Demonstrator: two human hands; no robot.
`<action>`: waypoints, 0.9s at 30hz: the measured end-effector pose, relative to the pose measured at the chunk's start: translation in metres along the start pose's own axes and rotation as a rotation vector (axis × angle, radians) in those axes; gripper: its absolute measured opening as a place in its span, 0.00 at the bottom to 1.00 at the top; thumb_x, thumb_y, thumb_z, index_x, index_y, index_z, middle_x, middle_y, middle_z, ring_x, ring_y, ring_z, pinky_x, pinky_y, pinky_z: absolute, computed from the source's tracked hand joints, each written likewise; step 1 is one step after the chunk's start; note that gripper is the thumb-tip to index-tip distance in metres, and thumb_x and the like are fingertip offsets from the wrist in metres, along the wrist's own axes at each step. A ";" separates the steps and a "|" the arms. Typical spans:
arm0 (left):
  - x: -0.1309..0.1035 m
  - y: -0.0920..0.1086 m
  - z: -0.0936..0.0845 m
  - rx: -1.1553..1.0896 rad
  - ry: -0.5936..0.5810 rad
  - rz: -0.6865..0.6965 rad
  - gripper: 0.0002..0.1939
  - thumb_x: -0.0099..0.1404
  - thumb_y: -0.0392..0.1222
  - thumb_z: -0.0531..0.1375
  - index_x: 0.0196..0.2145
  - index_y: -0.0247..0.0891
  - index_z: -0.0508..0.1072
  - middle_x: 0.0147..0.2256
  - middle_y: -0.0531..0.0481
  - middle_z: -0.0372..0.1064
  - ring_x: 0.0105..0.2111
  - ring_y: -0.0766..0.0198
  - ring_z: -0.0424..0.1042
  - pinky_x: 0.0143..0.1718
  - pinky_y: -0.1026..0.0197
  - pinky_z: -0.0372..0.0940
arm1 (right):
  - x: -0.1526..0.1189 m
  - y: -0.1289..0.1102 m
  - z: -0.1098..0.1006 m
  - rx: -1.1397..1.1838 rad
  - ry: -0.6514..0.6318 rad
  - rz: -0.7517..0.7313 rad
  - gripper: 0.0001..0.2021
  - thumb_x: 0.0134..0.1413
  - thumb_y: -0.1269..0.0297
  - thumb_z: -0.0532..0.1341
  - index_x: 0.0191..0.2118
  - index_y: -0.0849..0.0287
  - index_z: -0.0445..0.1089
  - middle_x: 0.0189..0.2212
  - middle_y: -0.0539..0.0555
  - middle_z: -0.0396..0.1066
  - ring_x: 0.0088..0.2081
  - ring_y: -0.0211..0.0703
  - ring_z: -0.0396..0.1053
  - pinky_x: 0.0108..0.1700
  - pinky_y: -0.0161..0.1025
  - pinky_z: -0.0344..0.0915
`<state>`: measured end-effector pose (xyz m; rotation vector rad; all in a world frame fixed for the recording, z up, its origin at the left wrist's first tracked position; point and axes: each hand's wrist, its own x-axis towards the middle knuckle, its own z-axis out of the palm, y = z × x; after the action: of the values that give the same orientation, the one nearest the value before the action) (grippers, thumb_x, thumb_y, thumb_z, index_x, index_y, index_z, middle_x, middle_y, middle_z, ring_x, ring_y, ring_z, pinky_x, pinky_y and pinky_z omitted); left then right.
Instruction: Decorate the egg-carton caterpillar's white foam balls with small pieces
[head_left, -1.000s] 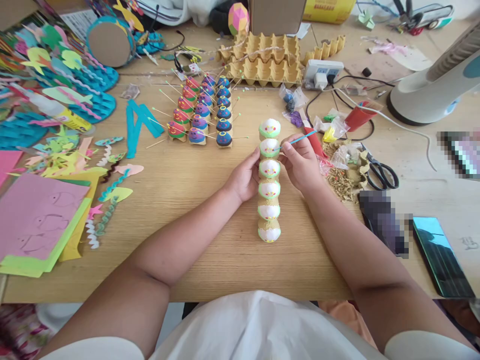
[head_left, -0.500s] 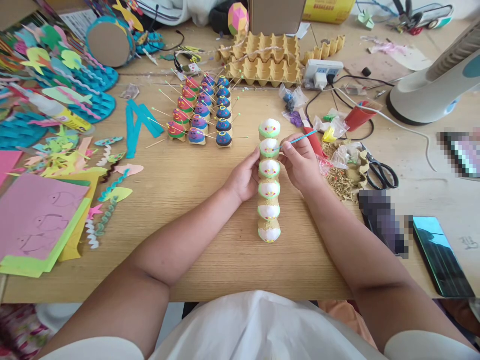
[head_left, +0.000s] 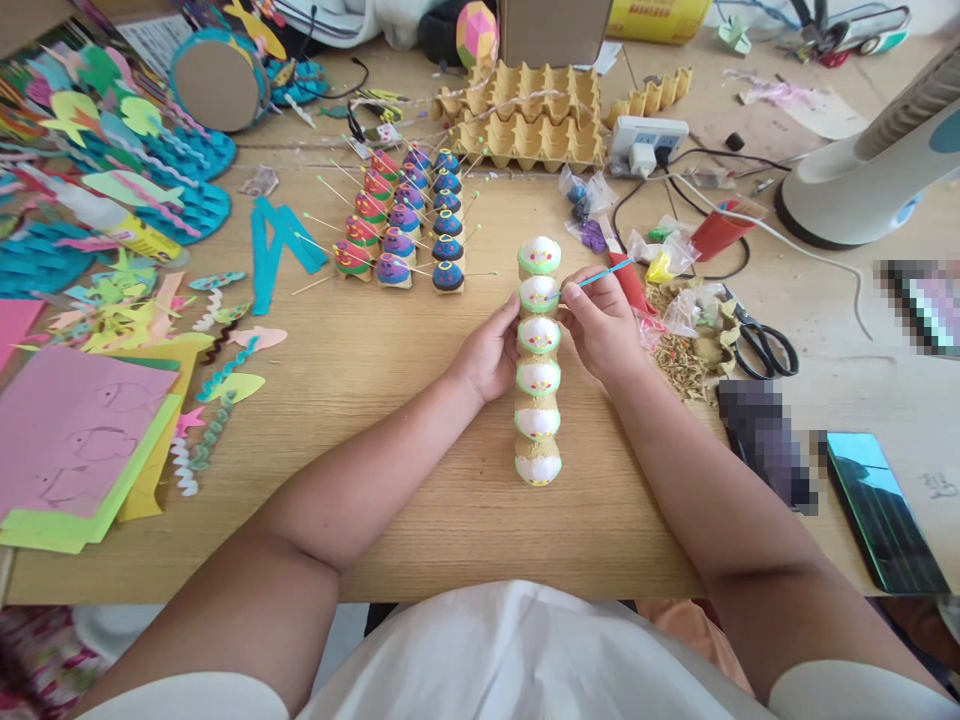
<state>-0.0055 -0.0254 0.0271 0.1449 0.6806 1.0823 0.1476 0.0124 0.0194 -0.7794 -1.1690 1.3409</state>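
Observation:
A strip of egg-carton cups point(head_left: 538, 379) stands lengthwise in front of me, its bumps coated white with green rims and small red and yellow marks. My left hand point(head_left: 493, 352) grips the strip's left side near the upper cups, its fingertips partly hidden behind it. On the other side, my right hand point(head_left: 600, 325) pinches a thin blue stick point(head_left: 598, 278) whose tip meets the second cup from the top. Beyond my left hand stand three rows of painted cups, red point(head_left: 362, 231), purple point(head_left: 400, 236) and blue point(head_left: 448, 249), with pins stuck in the outer rows.
Egg trays point(head_left: 525, 135) and a power strip point(head_left: 646, 140) lie at the back. Scissors point(head_left: 765, 345), clay bags point(head_left: 675, 255) and a phone point(head_left: 885, 510) are on the right, beside a white appliance point(head_left: 840, 180). Coloured paper point(head_left: 82, 430) and paper fish cutouts fill the left.

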 end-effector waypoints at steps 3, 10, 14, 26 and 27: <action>0.003 0.001 -0.003 -0.047 0.009 -0.039 0.16 0.74 0.58 0.62 0.50 0.50 0.82 0.32 0.48 0.83 0.33 0.53 0.83 0.38 0.54 0.74 | 0.000 0.001 -0.001 0.011 -0.005 -0.008 0.24 0.49 0.41 0.78 0.38 0.49 0.68 0.33 0.44 0.67 0.33 0.34 0.67 0.34 0.32 0.72; -0.001 0.002 0.001 -0.042 -0.009 -0.028 0.12 0.76 0.52 0.61 0.48 0.48 0.82 0.32 0.51 0.83 0.26 0.59 0.80 0.32 0.59 0.73 | 0.000 0.000 -0.003 -0.013 0.002 0.014 0.24 0.49 0.39 0.77 0.39 0.48 0.68 0.33 0.44 0.68 0.35 0.36 0.69 0.36 0.34 0.73; -0.003 0.002 0.002 -0.016 -0.039 0.003 0.11 0.77 0.50 0.61 0.45 0.46 0.82 0.31 0.51 0.83 0.25 0.61 0.79 0.30 0.62 0.71 | 0.001 0.001 -0.006 -0.008 0.027 0.017 0.24 0.47 0.40 0.78 0.38 0.48 0.69 0.35 0.45 0.70 0.38 0.36 0.72 0.38 0.33 0.73; 0.001 0.000 0.001 -0.052 0.006 0.031 0.10 0.77 0.47 0.61 0.47 0.44 0.82 0.32 0.52 0.84 0.27 0.62 0.81 0.32 0.61 0.73 | -0.004 -0.009 0.006 -0.253 0.076 -0.232 0.22 0.54 0.37 0.73 0.35 0.49 0.71 0.39 0.51 0.68 0.46 0.45 0.69 0.48 0.44 0.73; 0.001 0.000 0.001 -0.051 0.009 0.037 0.10 0.77 0.47 0.61 0.47 0.44 0.82 0.32 0.52 0.84 0.27 0.62 0.81 0.33 0.61 0.73 | -0.004 -0.010 0.007 -0.265 0.073 -0.237 0.22 0.54 0.37 0.73 0.35 0.49 0.71 0.40 0.52 0.69 0.48 0.46 0.69 0.49 0.44 0.74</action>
<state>-0.0044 -0.0240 0.0272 0.1093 0.6593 1.1360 0.1444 0.0054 0.0298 -0.8420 -1.3518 0.9670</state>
